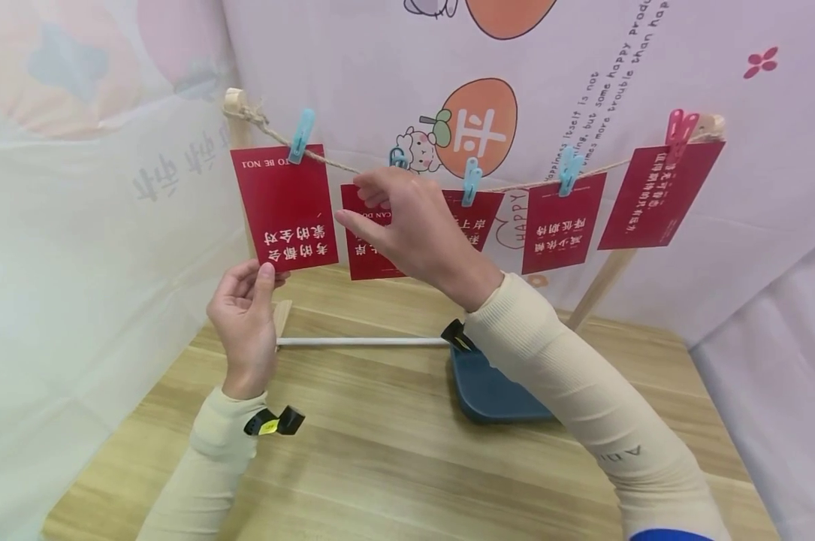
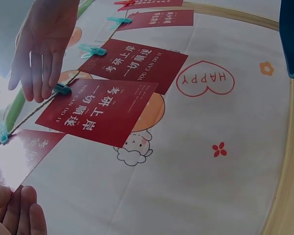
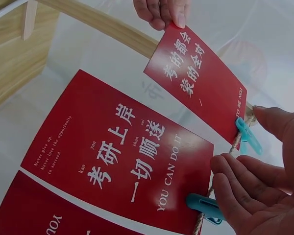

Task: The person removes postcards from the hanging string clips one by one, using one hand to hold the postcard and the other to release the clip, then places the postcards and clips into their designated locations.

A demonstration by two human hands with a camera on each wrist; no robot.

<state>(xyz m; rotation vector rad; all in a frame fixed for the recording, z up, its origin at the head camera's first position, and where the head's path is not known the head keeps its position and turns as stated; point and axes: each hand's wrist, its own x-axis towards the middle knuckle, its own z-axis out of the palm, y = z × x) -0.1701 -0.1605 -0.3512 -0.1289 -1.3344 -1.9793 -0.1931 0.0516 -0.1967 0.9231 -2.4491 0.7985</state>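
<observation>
With thumb and fingers, my left hand (image 1: 248,330) pinches the bottom edge of the leftmost red card (image 1: 285,203). A light-blue clothespin (image 1: 302,137) fixes that card's top to a twine line (image 1: 339,164). My right hand (image 1: 421,229) is raised in front of the second red card (image 3: 122,152), its fingers extended and nothing held. In the right wrist view its fingertips are close to the twine, between the first clothespin and a darker teal clothespin (image 3: 206,206); whether they touch it I cannot tell.
More red cards hang to the right, one by a pink clothespin (image 1: 680,128). Wooden posts (image 1: 603,289) hold the twine. A dark blue tray (image 1: 495,394) and a white rod (image 1: 366,342) are on the wooden table (image 1: 353,451). Printed cloth (image 1: 752,188) stands behind.
</observation>
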